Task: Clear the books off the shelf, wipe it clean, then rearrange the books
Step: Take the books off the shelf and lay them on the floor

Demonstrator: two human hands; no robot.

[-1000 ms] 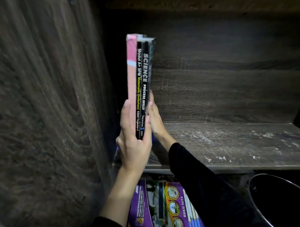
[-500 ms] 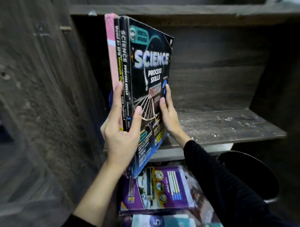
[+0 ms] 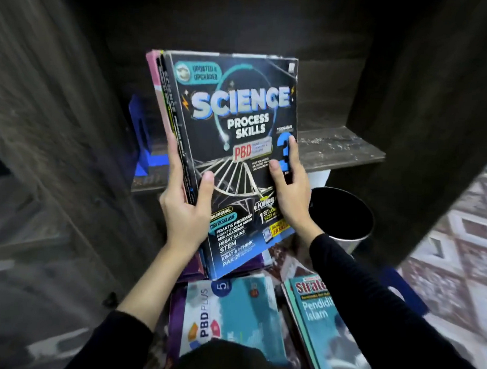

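Observation:
A small stack of books (image 3: 233,115), fronted by a dark "Science Process Skills" cover with a pink book behind, is held in the air in front of the dusty wooden shelf board (image 3: 340,151). My left hand (image 3: 186,210) grips the spine side, thumb on the cover and fingers behind. My right hand (image 3: 289,194) lies on the cover's right edge, thumb and fingers spread on the front. More books lie on the floor below: a teal "PBD Plus" book (image 3: 232,319) and a "Pendidikan Islam" book (image 3: 323,325).
A blue bookend (image 3: 141,142) stands on the shelf at the left. A black bin (image 3: 343,215) sits under the shelf's right part. Dark wooden side panels (image 3: 58,150) close in both sides. Patterned floor tiles (image 3: 461,247) show at the right.
The stack has come off the shelf toward me and turned so its front cover faces me. Both hands came with it, and the view has tipped down to the floor books.

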